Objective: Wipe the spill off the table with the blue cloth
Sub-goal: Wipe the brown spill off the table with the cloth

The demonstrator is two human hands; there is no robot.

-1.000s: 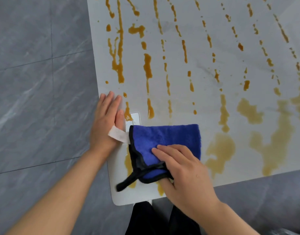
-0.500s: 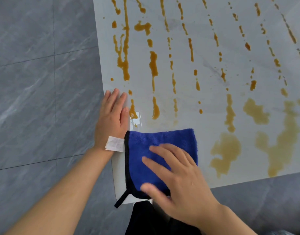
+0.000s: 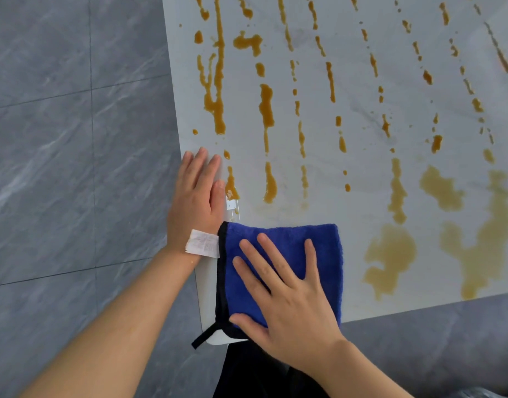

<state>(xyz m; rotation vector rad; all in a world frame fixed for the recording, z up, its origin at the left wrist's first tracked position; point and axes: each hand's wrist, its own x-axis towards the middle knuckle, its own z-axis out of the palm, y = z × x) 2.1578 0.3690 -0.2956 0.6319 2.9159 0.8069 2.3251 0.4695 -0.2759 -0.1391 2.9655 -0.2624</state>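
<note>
A blue cloth (image 3: 290, 242) with black trim and a white label lies flat at the near left corner of the white table (image 3: 362, 202). My right hand (image 3: 287, 297) presses on it with fingers spread and straight. My left hand (image 3: 196, 199) rests flat on the table's left edge, fingers together, just left of the cloth. An orange-brown spill (image 3: 267, 107) runs in long streaks and drops across the table, with wide pale puddles (image 3: 390, 254) to the right of the cloth.
Grey tiled floor (image 3: 74, 168) lies left of and below the table. The table's near edge runs just under the cloth. Dark clothing (image 3: 247, 372) shows below the corner. A small clear tab (image 3: 232, 206) sits by my left hand.
My right hand went from gripping the bunched cloth to pressing it flat with spread fingers. The cloth has spread out and shifted toward the table's near corner. My left hand stayed put.
</note>
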